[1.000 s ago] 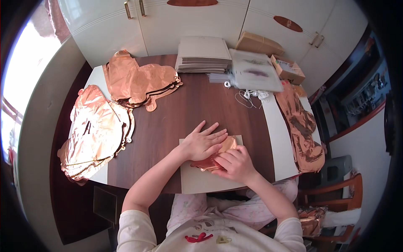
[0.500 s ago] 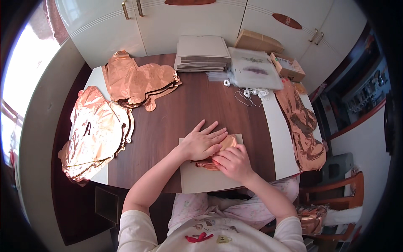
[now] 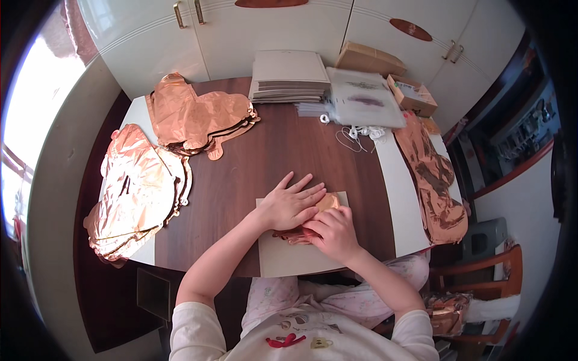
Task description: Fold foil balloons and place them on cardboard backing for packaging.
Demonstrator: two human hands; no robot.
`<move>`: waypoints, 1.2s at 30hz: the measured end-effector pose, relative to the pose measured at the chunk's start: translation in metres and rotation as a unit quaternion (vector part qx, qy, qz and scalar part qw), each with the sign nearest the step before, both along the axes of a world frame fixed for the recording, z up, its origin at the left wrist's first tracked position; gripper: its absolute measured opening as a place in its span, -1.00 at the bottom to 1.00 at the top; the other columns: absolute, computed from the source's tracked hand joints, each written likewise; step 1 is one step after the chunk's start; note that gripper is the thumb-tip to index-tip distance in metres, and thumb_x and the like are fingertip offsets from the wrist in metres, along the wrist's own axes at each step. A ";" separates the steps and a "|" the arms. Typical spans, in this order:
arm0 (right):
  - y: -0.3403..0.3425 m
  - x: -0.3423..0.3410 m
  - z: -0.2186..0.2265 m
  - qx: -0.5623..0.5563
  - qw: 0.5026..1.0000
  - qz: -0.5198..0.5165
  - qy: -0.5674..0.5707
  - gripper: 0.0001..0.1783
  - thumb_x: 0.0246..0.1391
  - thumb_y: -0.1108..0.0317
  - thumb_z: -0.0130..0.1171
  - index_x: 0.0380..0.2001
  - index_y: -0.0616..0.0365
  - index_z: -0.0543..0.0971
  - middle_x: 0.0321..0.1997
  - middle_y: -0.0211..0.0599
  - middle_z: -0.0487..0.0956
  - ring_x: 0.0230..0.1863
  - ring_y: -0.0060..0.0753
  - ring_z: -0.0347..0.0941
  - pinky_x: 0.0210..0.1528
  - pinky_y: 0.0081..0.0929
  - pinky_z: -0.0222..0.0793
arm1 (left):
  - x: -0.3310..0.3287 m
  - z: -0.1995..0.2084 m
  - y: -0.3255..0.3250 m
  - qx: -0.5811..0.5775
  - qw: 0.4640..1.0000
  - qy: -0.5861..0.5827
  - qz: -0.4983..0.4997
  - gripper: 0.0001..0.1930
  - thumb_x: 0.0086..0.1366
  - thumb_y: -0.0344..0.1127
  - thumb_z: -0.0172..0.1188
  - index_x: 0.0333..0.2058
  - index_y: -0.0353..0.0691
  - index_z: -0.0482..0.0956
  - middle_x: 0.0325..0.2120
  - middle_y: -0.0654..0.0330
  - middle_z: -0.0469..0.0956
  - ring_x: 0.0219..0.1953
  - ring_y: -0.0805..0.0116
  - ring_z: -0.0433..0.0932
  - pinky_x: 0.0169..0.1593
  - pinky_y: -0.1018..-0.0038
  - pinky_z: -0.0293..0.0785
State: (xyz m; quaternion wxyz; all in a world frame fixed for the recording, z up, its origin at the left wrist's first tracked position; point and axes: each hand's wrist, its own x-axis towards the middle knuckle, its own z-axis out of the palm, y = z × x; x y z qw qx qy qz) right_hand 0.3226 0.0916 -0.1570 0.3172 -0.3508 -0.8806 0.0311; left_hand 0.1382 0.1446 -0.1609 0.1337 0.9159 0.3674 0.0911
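A folded rose-gold foil balloon (image 3: 329,202) lies on a beige cardboard sheet (image 3: 292,260) at the table's near edge. My left hand (image 3: 290,206) presses flat across the foil with its fingers spread. Just to the right, my right hand (image 3: 335,233) is closed, its bent fingers and thumb gripping the foil's edge. Much of the balloon is hidden beneath both hands; crinkled foil shows below the left palm and beyond the right fingertips.
Flat foil balloons lie in one pile (image 3: 201,117) at the back left, another (image 3: 135,192) at the left edge and a third (image 3: 435,180) along the right. Stacked cardboard (image 3: 289,69), clear plastic bags (image 3: 364,96), white string (image 3: 368,132) and a small box (image 3: 413,96) stand at the back.
My right hand has shifted slightly, and the foil below the left palm looks more crumpled. The left hand stays in place.
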 end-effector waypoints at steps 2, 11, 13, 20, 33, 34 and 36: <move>0.001 0.001 -0.004 0.010 0.999 -0.013 -0.027 -0.71 -0.22 0.04 0.32 -0.46 -0.07 0.57 -0.38 -0.56 0.48 -0.26 -0.49 0.39 -0.10 -0.32 0.15 | 0.000 0.002 0.000 -0.002 1.000 0.003 0.000 -0.45 0.37 0.00 -0.34 0.26 -0.07 0.14 0.28 0.29 0.10 0.37 0.20 -0.11 0.35 0.05 -0.34; 0.000 -0.001 0.000 0.017 1.000 -0.012 -0.016 -0.82 -0.23 0.25 0.31 -0.47 -0.05 0.56 -0.39 -0.58 0.49 -0.27 -0.53 0.39 -0.12 -0.35 0.17 | 0.000 0.001 0.000 0.004 1.000 0.004 0.000 -0.45 0.36 0.00 -0.33 0.26 -0.07 0.14 0.28 0.29 0.10 0.36 0.18 -0.11 0.34 0.05 -0.33; 0.000 -0.002 0.000 0.027 0.999 -0.017 -0.012 -0.84 -0.22 0.27 0.29 -0.48 -0.05 0.55 -0.41 -0.58 0.48 -0.29 -0.54 0.39 -0.13 -0.36 0.18 | 0.000 0.001 0.000 0.006 1.000 0.005 -0.001 -0.45 0.36 0.00 -0.32 0.26 -0.07 0.15 0.28 0.29 0.10 0.36 0.18 -0.11 0.34 0.04 -0.32; -0.003 -0.004 0.002 0.131 0.987 -0.013 -0.091 -0.94 -0.16 0.33 0.15 -0.53 -0.01 0.48 -0.46 -0.58 0.46 -0.33 -0.58 0.40 -0.21 -0.43 0.24 | 0.000 0.001 0.000 0.009 1.000 0.006 0.000 -0.44 0.35 0.02 -0.30 0.25 -0.07 0.16 0.28 0.29 0.10 0.36 0.18 -0.10 0.34 0.03 -0.31; -0.044 0.026 0.013 -0.022 0.985 0.051 -0.163 -0.17 -0.09 -0.31 0.05 -0.02 0.27 0.45 0.04 -0.14 0.44 0.12 -0.25 0.31 0.26 -0.10 0.08 | 0.006 0.001 -0.006 0.100 0.993 0.059 0.007 -0.48 0.32 0.07 -0.21 0.24 0.19 0.18 0.28 0.36 0.10 0.34 0.14 -0.04 0.31 -0.06 -0.17; -0.044 0.025 0.012 -0.022 0.985 0.048 -0.163 -0.17 -0.09 -0.31 0.05 -0.02 0.27 0.45 0.04 -0.14 0.44 0.12 -0.25 0.31 0.26 -0.10 0.08 | 0.006 0.002 -0.007 0.101 0.993 0.059 0.003 -0.48 0.32 0.07 -0.21 0.24 0.19 0.18 0.28 0.36 0.10 0.34 0.14 -0.04 0.31 -0.06 -0.17; -0.045 0.024 0.010 0.011 0.987 0.037 -0.158 -0.16 -0.12 -0.33 0.05 -0.04 0.25 0.46 0.02 -0.17 0.45 0.13 -0.25 0.31 0.26 -0.03 0.07 | 0.006 0.005 -0.011 0.129 0.989 0.078 -0.013 -0.48 0.32 0.06 -0.20 0.25 0.24 0.17 0.27 0.37 0.11 0.34 0.15 -0.01 0.30 -0.08 -0.16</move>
